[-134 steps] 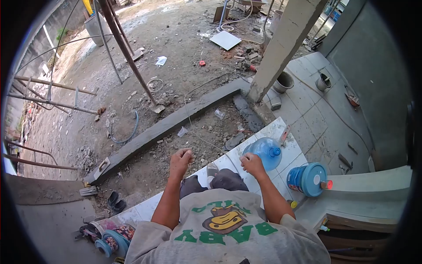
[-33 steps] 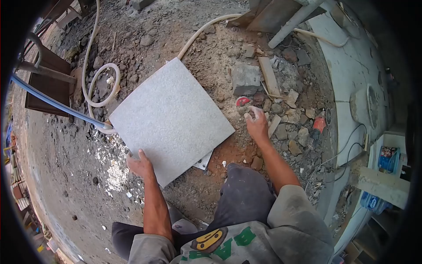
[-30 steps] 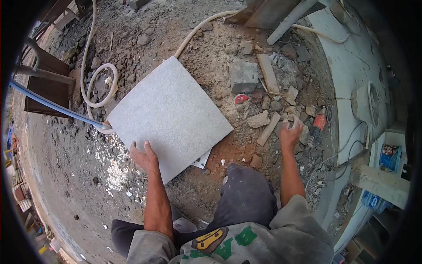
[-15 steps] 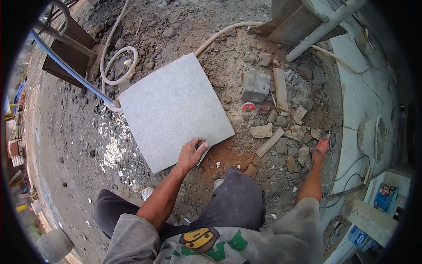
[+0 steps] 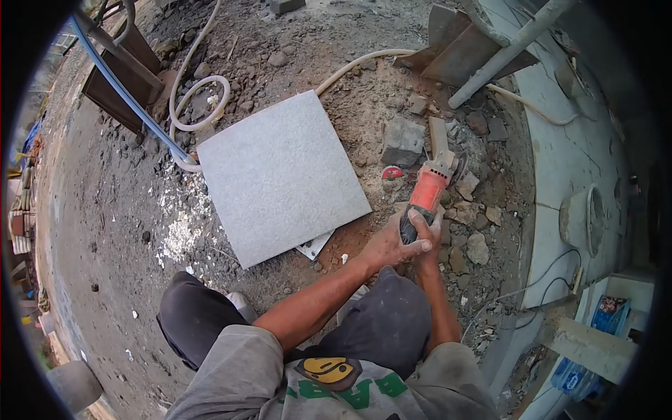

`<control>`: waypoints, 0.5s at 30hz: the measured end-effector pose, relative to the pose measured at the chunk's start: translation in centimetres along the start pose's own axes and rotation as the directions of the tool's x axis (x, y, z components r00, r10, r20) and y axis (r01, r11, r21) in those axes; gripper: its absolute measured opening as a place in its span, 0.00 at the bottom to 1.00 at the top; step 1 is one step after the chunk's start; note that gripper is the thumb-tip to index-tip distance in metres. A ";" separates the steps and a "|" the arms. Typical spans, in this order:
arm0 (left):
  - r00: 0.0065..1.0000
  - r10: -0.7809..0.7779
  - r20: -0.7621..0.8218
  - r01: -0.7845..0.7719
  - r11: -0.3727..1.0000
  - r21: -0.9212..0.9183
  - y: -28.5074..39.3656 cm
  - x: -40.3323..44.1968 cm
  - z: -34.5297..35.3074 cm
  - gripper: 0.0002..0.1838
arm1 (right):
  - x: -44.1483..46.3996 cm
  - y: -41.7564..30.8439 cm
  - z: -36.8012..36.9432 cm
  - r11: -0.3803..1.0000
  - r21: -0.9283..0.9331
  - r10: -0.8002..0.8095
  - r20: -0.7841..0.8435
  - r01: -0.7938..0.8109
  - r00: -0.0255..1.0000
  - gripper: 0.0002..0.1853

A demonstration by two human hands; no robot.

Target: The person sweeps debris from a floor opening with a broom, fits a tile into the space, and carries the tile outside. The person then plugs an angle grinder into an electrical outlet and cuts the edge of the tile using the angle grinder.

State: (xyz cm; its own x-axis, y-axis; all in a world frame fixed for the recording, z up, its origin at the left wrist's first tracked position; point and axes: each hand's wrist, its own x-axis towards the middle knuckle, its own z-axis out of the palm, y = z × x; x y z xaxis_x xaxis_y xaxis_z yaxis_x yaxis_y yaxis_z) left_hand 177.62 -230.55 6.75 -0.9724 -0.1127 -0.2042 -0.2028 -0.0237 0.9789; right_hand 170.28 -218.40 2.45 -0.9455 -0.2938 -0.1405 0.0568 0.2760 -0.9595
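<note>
A red and black angle grinder (image 5: 428,189) is held up in front of my right knee, its disc end pointing away from me. My right hand (image 5: 432,241) wraps round the black rear part of its body. From the left, my left hand (image 5: 388,246) is closed on the same rear end, thumb across it. Part of the disc shows beyond the metal head, over the rubble. To the left of the grinder a square light-grey tile (image 5: 283,178) lies tilted on the ground, apart from both hands. A smaller white piece (image 5: 318,243) sticks out under its near edge.
A concrete block (image 5: 404,140), a red disc piece (image 5: 392,172) and broken stones lie beyond and right of the tile. A beige hose (image 5: 203,126) coils at the far left. Metal legs (image 5: 483,77) stand far right; a cable (image 5: 518,294) runs along the right.
My left hand has left the tile's near edge and moved right onto the grinder. My right hand has brought the grinder in from the far right to the middle.
</note>
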 end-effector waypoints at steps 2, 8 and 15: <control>0.991 -0.134 -0.021 0.134 0.991 0.000 0.2 0.3 -1.7 0.50 | 0.5 1.6 1.2 0.918 -0.264 -0.301 0.024 0.296 0.953 0.20; 0.995 0.084 -0.051 -0.091 0.983 -0.162 -0.3 0.3 -3.7 0.48 | 2.2 -3.9 3.3 0.790 0.589 0.009 0.266 -0.170 0.964 0.26; 0.940 -0.179 0.292 0.283 0.886 -0.367 -2.4 -1.6 -7.6 0.42 | 3.0 -2.1 6.5 0.537 0.735 0.147 0.402 -0.414 0.904 0.28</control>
State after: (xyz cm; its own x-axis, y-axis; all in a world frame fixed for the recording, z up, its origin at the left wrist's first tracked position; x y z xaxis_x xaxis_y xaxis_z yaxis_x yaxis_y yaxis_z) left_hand 180.51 -237.88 4.71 -0.9110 0.1884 -0.3669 -0.4124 -0.4174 0.8097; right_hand 169.38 -225.83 2.42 -0.7172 -0.5926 -0.3666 0.6580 -0.4029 -0.6362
